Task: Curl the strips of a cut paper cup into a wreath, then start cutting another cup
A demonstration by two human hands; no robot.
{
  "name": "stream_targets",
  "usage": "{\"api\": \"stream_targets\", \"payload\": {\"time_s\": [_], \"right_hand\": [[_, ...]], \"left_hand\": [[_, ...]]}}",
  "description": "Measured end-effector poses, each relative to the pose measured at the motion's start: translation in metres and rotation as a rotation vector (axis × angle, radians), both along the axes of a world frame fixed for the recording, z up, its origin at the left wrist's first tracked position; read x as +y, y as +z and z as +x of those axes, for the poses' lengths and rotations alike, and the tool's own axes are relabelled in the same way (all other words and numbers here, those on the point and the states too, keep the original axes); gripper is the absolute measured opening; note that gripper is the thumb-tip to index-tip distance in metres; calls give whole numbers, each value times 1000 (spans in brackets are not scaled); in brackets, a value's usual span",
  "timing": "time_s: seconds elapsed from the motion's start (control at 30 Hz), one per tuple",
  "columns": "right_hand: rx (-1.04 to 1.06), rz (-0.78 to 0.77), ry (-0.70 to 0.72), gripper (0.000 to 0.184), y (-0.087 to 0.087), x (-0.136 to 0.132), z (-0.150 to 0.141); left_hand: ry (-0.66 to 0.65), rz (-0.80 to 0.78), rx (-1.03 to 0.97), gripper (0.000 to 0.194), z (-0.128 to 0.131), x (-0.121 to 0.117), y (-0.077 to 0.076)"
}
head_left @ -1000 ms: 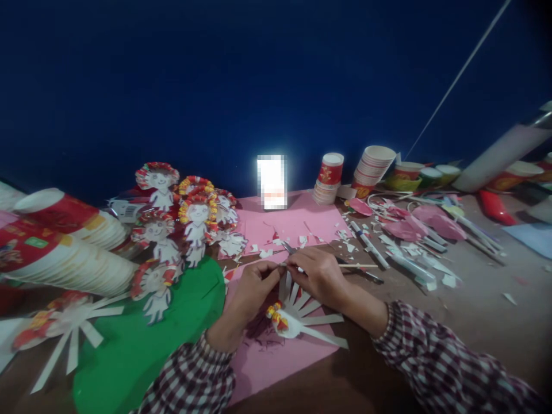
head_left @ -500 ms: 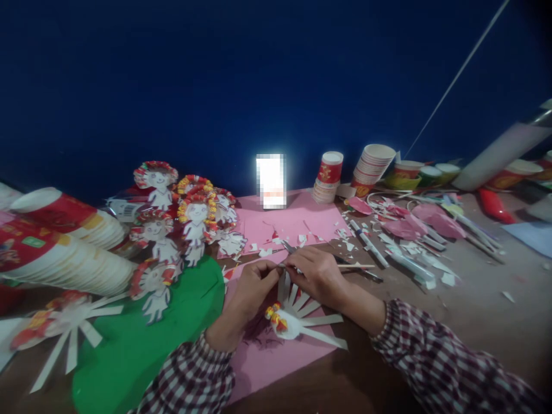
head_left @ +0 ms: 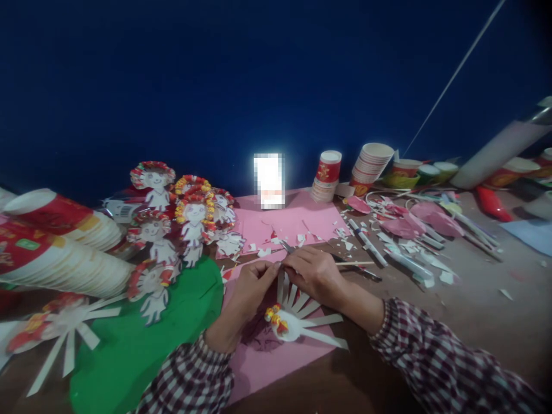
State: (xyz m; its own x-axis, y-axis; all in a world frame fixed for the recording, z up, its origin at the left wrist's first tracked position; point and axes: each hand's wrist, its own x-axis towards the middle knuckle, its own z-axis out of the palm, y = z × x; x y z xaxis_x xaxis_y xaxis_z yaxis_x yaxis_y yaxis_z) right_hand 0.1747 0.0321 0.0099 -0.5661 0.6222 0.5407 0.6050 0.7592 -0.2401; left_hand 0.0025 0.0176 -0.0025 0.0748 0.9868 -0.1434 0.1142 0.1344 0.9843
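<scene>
A paper cup cut into strips (head_left: 290,326) is fanned out below my hands, its pale round base ringed on one side by red and yellow curls. My left hand (head_left: 254,287) is closed, thumb and forefinger pinching at the upper end of one upright strip. Against it, my right hand (head_left: 317,276) is closed too, its fingertips meeting the left ones at the same strip end. What lies between the fingertips is mostly hidden. A thin wooden stick (head_left: 356,263) juts out to the right from behind my right hand; whether the hand grips it I cannot tell.
Pink paper (head_left: 259,374) lies beneath the work, beside a green round sheet (head_left: 129,351). Paper dolls with curled frames (head_left: 194,218) stand left, near stacked paper cups (head_left: 86,264). Markers (head_left: 368,244), scraps and a cup stack (head_left: 373,167) are at right. A bright blurred rectangle (head_left: 269,178) stands behind.
The view has shifted very slightly. Both hands stay together at the strip's end, with only a small movement of the fingers.
</scene>
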Motion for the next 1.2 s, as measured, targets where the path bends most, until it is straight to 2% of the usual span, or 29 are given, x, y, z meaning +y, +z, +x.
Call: {"api": "stream_targets", "payload": {"time_s": [0.33,0.6,0.9,1.03,1.2], "right_hand": [[-11,3,-6,16,-1,0,0],[14,-20,-14,15,2,-1,-1],[37,-55,-22,13,1,-1,0],[78,-98,-33,12,2,-1,0],[96,-142,-22,10,1,-1,0]], "left_hand": [[-8,60,107,34,-2,2,-5],[-32,65,112,29,-2,3,-1],[-43,66,124,29,-3,4,-4],[-40,71,128,32,-3,3,-2],[-53,34,108,24,-1,2,3]]}}
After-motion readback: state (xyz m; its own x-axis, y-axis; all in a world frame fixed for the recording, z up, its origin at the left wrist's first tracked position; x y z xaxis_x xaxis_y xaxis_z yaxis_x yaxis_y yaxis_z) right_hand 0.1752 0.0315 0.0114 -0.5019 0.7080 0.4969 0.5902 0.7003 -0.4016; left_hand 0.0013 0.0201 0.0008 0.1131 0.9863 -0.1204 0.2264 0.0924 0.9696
